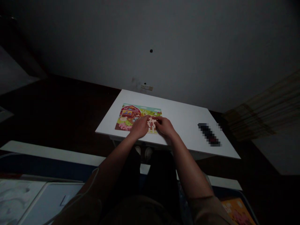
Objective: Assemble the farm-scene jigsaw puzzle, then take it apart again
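Note:
A farm-scene puzzle board (pixel 124 119) with a red barn and pink pigs lies flat on the white table. Over its right part is a cow-shaped puzzle piece (pixel 152 123), between my two hands. My left hand (pixel 140 127) rests across the board with its fingers bent against the cow's left side. From the right, my right hand (pixel 165 125) pinches the cow's right edge with thumb and fingers. Whether the piece sits flush in the board cannot be made out, as my fingers cover part of it.
The white table (pixel 180 115) stands near a grey wall with a socket strip (pixel 147 87). A dark, pixelated object (pixel 209 135) lies at the table's right. Beside my lap are a pale flat board (pixel 56 200) on the left and an orange printed item (pixel 237 211) on the right.

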Tool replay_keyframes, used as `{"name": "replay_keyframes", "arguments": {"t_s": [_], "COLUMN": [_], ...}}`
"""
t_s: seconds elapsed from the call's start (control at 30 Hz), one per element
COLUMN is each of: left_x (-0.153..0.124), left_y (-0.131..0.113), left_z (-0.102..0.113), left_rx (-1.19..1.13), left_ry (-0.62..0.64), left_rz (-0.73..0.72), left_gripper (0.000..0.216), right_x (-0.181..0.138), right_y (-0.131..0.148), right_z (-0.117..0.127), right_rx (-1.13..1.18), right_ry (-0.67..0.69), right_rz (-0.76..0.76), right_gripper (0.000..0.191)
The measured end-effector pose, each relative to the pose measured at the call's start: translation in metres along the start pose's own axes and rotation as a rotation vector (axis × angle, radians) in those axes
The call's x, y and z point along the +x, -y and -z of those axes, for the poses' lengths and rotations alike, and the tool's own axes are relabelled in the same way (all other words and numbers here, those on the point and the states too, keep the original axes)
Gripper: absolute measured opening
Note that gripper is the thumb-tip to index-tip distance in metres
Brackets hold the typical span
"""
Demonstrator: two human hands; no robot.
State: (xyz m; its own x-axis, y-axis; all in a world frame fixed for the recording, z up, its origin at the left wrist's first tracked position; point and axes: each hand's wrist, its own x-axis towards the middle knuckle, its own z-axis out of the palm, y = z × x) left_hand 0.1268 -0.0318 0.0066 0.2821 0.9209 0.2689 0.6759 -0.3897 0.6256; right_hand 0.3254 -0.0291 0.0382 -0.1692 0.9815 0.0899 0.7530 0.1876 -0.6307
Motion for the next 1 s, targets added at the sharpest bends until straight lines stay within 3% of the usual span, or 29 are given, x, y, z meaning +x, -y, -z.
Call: {"name": "replay_keyframes", "arguments": {"t_s": [0.27,0.43,0.57,1.0], "left_x": [0.0,0.0,0.0,0.0], "left_y": [0.002,0.003,0.002,0.004], "left_z": [-0.002,-0.002,-0.001,-0.003], "left_rx": [0.004,0.012,0.014,0.009], "left_ry": [0.003,0.009,0.007,-0.006], "left_rz": [0.0,0.005,0.007,-0.01], "left_gripper": [0.061,0.061,0.061,0.063], "right_x": [0.006,0.008,0.005,0.001], "right_y": [0.002,-0.01,-0.015,-0.006], "right_z": [0.002,-0.006,-0.01,-0.005], "right_rx": [-0.022,0.177,0.317,-0.006], "right_ry": [0.015,-0.13,-0.203,-0.056], "right_rz": [0.022,-0.124,-0.156,-0.097], "right_gripper": [0.041,0.033,0.046,0.037]}}
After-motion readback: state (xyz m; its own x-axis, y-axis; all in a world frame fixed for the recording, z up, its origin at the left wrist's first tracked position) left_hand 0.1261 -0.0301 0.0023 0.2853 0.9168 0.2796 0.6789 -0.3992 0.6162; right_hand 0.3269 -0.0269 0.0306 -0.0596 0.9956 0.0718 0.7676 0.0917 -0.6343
